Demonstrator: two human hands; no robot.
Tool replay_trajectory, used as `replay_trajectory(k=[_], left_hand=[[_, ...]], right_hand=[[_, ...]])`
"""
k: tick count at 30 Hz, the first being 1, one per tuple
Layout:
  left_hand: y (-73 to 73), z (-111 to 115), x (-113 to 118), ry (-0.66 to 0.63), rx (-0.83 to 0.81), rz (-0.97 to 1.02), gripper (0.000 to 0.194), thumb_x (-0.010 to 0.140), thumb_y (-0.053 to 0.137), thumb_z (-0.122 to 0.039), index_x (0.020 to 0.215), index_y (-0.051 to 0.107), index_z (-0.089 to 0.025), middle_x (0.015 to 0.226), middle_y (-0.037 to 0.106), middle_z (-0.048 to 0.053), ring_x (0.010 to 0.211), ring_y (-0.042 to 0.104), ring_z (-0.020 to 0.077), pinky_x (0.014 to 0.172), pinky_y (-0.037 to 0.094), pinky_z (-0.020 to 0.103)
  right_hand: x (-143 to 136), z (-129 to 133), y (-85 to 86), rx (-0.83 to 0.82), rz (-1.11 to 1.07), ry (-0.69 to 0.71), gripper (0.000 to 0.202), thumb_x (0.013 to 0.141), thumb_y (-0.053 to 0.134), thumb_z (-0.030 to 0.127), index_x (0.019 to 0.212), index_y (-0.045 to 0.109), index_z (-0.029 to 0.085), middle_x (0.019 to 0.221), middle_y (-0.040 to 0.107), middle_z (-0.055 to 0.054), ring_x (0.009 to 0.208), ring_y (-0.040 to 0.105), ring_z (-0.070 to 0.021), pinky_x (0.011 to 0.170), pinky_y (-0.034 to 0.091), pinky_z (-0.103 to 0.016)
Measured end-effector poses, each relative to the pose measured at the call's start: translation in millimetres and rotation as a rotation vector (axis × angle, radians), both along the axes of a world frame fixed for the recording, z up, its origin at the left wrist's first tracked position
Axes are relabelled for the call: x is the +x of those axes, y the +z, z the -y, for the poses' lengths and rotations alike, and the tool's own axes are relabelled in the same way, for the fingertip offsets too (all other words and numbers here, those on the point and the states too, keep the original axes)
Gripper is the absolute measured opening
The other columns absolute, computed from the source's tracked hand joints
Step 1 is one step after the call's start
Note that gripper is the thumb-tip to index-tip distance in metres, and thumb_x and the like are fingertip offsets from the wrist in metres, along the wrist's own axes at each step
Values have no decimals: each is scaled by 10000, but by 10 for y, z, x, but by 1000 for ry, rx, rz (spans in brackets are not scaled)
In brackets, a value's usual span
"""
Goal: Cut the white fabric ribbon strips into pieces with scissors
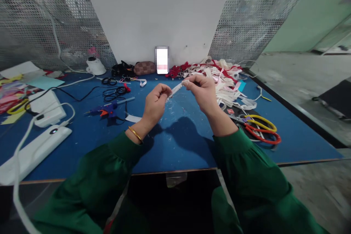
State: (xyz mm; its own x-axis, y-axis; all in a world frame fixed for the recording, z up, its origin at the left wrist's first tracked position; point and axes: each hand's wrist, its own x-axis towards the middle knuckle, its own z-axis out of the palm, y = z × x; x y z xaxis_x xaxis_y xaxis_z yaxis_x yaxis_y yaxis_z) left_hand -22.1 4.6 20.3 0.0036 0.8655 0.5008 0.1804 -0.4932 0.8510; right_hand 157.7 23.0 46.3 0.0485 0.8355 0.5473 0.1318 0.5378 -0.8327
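Observation:
A narrow white ribbon is stretched between my two hands above the middle of the blue table. My left hand pinches its lower left end. At the upper right end, the fingers of my right hand are closed on the same strip. Just behind my right hand lies a tangled heap of white, pink and red ribbons. Left of my left hand rests a blue glue gun with an orange trigger. Scissors with yellow and red handles lie to the right of my right forearm.
A lit phone leans on the white board at the back. White power strips and cables run along the left side of the blue table. A checkered pouch and a white mug-like item stand at the rear.

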Motion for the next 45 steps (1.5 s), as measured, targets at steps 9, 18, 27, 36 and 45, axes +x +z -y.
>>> replay_trajectory(k=[9,18,27,36,45], left_hand=[[40,72,21,107,35,-113,240,788,790,-386,781,624,-213,671,587,-45,541,443,91,520,366,239],[-56,22,31,127,33,-4,256,855,726,-382,729,583,-211,613,551,-36,486,398,87,468,311,251],[-54,-11,51,131,20,20,209,835,719,-264,1042,707,-233,808,678,-5,661,567,115,620,450,254],[-35,36,49,239,32,-41,101,848,695,-300,803,719,-212,710,691,-10,600,542,120,594,427,269],[18,60,104,137,-63,211,125,792,764,-305,732,722,-203,679,689,-1,610,567,114,600,462,259]], right_hand=[[3,-8,-7,2,-7,-2,85,775,724,253,717,697,197,637,591,34,617,487,-113,614,391,-288],[1,14,13,4,-34,26,78,782,724,229,716,697,196,648,585,30,617,480,-108,626,398,-291],[-3,24,13,25,-4,39,83,788,721,232,720,691,195,665,606,27,631,502,-114,618,390,-284],[-60,89,18,-38,23,220,134,800,735,284,728,690,180,655,597,21,634,500,-112,613,391,-281],[-198,148,-19,-93,2,285,157,781,747,333,747,688,192,689,633,19,670,521,-115,638,423,-277]])
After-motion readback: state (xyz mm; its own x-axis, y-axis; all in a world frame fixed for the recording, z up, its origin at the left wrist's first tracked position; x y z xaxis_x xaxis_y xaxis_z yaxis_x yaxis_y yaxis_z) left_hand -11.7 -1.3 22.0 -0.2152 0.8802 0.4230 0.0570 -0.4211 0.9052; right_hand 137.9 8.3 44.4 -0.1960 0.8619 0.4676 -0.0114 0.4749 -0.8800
